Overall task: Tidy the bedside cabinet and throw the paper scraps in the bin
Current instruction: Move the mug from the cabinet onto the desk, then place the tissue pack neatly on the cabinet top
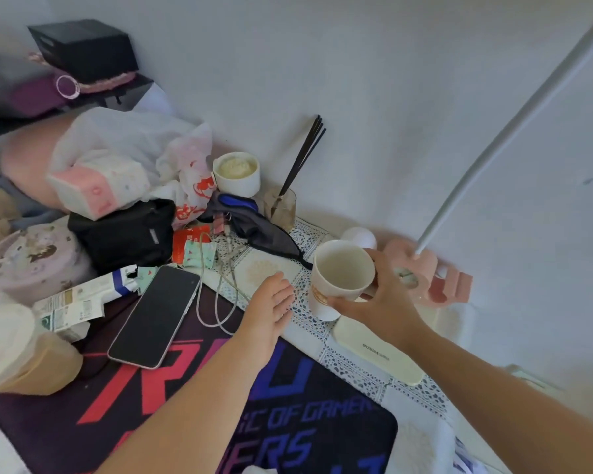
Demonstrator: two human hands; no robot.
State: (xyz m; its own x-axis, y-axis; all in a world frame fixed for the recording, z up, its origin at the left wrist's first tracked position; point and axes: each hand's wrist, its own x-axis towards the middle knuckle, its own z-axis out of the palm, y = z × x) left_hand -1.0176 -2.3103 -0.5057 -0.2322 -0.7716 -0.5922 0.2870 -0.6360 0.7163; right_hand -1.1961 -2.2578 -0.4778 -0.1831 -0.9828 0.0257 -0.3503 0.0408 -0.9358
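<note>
Empty cup (341, 271) in right hand (382, 299)

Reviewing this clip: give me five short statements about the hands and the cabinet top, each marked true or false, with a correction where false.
1. The right hand holds a white cup. True.
2. The left hand grips the phone. False: it is open and empty, beside the cup.
3. The phone lies screen up, its screen dark. True.
4. The dark sticks stand in the white jar. False: they stand in a clear glass next to it.
5. The cup in hand looks full of coffee. False: it looks empty.
</note>
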